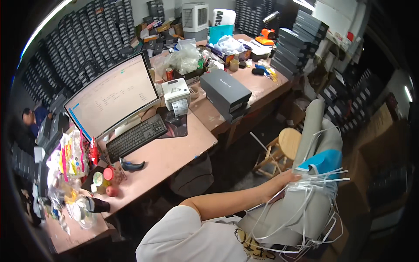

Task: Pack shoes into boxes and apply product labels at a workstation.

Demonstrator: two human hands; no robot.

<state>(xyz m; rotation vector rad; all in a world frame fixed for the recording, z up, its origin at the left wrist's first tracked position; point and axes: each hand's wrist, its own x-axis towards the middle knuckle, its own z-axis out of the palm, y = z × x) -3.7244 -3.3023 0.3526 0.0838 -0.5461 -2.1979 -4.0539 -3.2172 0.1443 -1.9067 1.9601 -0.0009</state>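
1. White strips (321, 179), thin and glossy, bunch at the person's front right, away from the table (192, 150); loose ends fan rightward and trail in loops below.
2. Person's left hand (283, 182): fingers appear closed around the bunch, forearm reaching out from a white sleeve (174, 231).
3. Person's right hand: out of sight; I cannot tell its state.
4. Grey rounded lengths (310, 131) lie behind and under the strips; rolls or cloth, I cannot tell.
5. Light-blue piece (326, 160) rests against them, just above the bunch.
6. Wooden stool (290, 143) stands near, left of the upper length.
7. On the table: monitor (113, 98), black keyboard (137, 136), red-lidded jar (109, 174).
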